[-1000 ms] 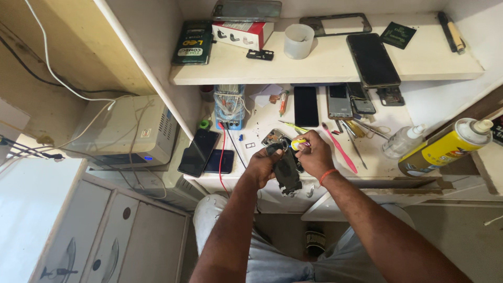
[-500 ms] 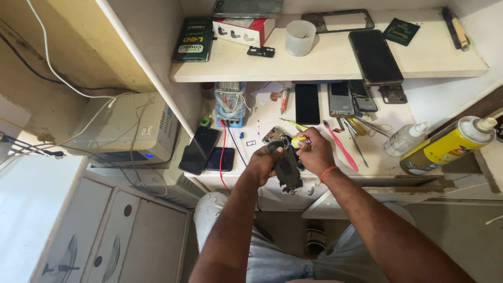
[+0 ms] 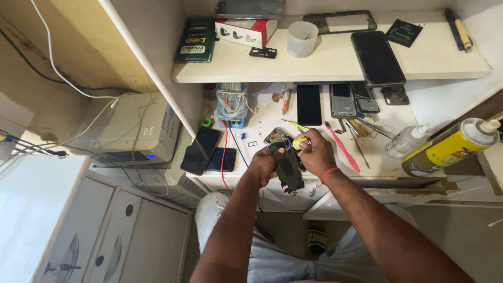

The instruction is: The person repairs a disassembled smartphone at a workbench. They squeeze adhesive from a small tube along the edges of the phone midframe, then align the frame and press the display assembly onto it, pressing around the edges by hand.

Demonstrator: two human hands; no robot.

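Observation:
My left hand (image 3: 263, 164) grips the upper left side of a dark, opened phone body (image 3: 289, 172), held upright over the front edge of the white workbench (image 3: 262, 126). My right hand (image 3: 315, 153) is closed around a small tool with a yellow handle (image 3: 299, 142), its tip against the top of the phone body. A red band circles my right wrist. My hands hide the phone's top part.
Behind my hands lie several phones (image 3: 309, 104), a pink pry tool (image 3: 341, 147), tweezers and a blue holder (image 3: 232, 105). A yellow spray can (image 3: 450, 148) and clear squeeze bottle (image 3: 404, 141) sit right. The upper shelf (image 3: 325, 63) carries a cup (image 3: 302, 39), boxes, a black phone (image 3: 377, 57).
Both hands and the phone body stay in nearly the same spot; the view has shifted slightly. No grip has changed.

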